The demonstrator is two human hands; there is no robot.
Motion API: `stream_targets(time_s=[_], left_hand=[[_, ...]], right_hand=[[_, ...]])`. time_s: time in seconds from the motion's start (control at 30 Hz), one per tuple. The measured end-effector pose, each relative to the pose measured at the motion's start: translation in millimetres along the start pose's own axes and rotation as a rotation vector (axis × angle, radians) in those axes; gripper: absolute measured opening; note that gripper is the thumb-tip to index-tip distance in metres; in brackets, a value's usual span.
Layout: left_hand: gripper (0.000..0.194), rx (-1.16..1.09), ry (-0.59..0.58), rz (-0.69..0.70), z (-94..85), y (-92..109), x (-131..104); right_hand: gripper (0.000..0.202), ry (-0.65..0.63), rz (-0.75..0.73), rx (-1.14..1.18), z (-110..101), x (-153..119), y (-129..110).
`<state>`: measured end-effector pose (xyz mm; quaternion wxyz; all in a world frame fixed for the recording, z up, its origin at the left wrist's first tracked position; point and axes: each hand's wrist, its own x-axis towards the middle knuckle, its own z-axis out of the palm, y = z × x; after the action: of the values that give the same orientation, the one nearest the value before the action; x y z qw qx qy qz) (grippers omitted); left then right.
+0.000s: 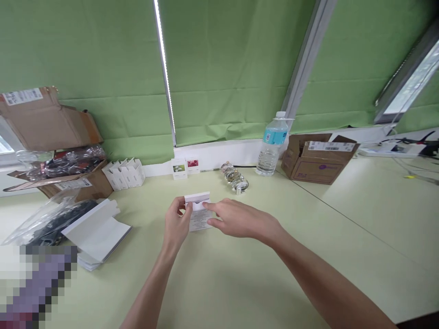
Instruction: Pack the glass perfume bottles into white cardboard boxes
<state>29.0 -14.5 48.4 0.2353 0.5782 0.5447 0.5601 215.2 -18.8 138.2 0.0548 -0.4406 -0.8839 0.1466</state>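
A small white box with grey printed text on its face is between my hands over the pale green table. My left hand grips its left side, the thumb pressed near the top flap, which stands up. From the right, the index finger of my right hand presses at the base of the flap, and its thumb touches the box's right edge. What is inside the box cannot be seen. Beyond it lies a row of shiny, silvery round items.
To the left are folded white card sheets, a plastic-wrapped dark bundle, several white boxes and stacked cardboard boxes. Two picture cards lean at the back. A water bottle and an open carton stand on the right.
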Motion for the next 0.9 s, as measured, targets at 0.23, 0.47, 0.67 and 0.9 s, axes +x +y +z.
stream_targets(time_s=[0.23, 0.47, 0.67, 0.9], left_hand=[[0.018, 0.014, 0.025, 0.032, 1.4, -1, -1], [0.020, -0.064, -0.016, 0.020, -1.8, -1, -1], [0.021, -0.136, -0.116, 0.011, -10.6, -7, 5], [0.024, -0.215, -0.208, 0.030, -24.7, -10, 8]], right_hand=[[0.026, 0.420, -0.025, 0.015, -8, 18, 1], [0.032, 0.308, -0.085, 0.024, 1, 29, 7], [0.025, 0.209, -0.159, 0.111, -2, 30, 14], [0.021, 0.175, -0.140, 0.117, -2, 35, 15]])
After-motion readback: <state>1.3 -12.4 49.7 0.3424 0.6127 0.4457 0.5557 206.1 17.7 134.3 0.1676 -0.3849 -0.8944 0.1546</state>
